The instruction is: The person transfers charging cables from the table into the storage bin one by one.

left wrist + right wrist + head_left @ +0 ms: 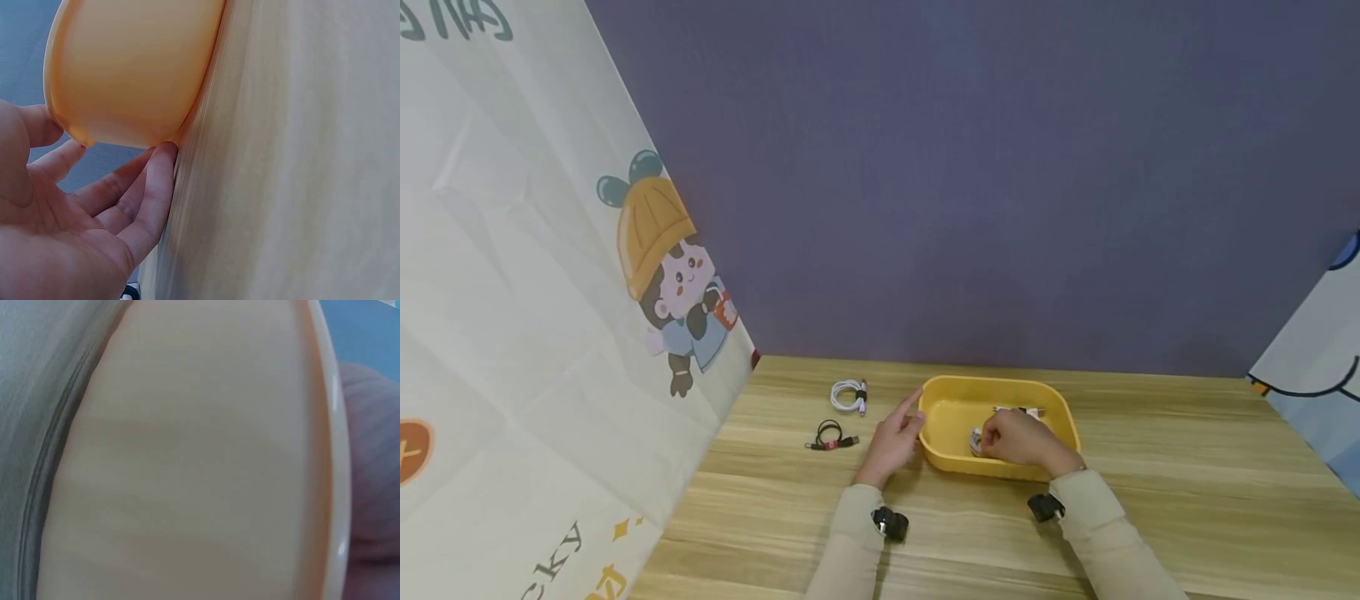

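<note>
The right hand (1018, 437) reaches over the near edge of the yellow plastic bin (992, 469). Its fingers are bent in and seem to pinch a grey-white coiled cable (976, 442), which is down in the bin at the fingertips. The bin wall hides this pinch in the right wrist view, so I cannot tell how tight it is. If the fingers have just one loop, the coil could slip out or come undone.

The left hand (891, 446) has its fingers apart. They touch the end of the bin, with the thumb up by the rim and other tips low on the wall. They are not wrapped around it. If the right wrist leans on the rim, the bin could slide or tip, because this touch looks too light to stop it.

Just past the right knuckles, a cable with white ends (1033, 412) is in the bin too. It could get caught and tangled if the hand sweeps that way.

To the left of the left fingers, a white coiled cable (861, 396) and a black coiled cable (831, 444) rest on the table (962, 542). A careless left elbow or sleeve could knock the black one, since it is closer.
</note>
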A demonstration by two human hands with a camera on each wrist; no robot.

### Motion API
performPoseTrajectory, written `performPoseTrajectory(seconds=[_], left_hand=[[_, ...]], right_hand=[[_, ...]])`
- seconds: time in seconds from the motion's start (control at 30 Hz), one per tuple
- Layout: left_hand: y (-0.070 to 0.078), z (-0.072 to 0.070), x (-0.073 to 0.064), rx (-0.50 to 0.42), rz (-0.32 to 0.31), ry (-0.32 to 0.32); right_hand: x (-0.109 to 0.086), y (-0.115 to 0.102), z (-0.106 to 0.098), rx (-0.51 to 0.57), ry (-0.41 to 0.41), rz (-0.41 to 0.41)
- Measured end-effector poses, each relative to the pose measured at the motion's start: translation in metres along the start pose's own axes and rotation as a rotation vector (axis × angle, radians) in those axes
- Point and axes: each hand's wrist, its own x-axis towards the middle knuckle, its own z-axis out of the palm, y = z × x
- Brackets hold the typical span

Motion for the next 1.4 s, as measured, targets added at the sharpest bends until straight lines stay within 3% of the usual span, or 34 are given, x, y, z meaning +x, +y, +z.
performPoseTrajectory(seconds=[0.47, 1.07, 1.27, 1.4], left_hand=[[0.000, -0.001, -0.001, 0.014, 0.004, 0.002], [0.000, -0.001, -0.003, 0.018, 0.014, 0.000], [0.000, -0.001, -0.003, 0.015, 0.001, -0.002], [0.001, -0.001, -0.003, 0.012, 0.000, -0.004]], right_hand=[[0.007, -0.002, 0.000, -0.059, -0.050, -0.022], [0.012, 0.001, 0.003, -0.008, -0.118, 0.019], [0.007, 0.005, 0.001, 0.039, -0.099, 0.032], [-0.001, 0.008, -0.008, 0.104, -0.010, 0.057]])
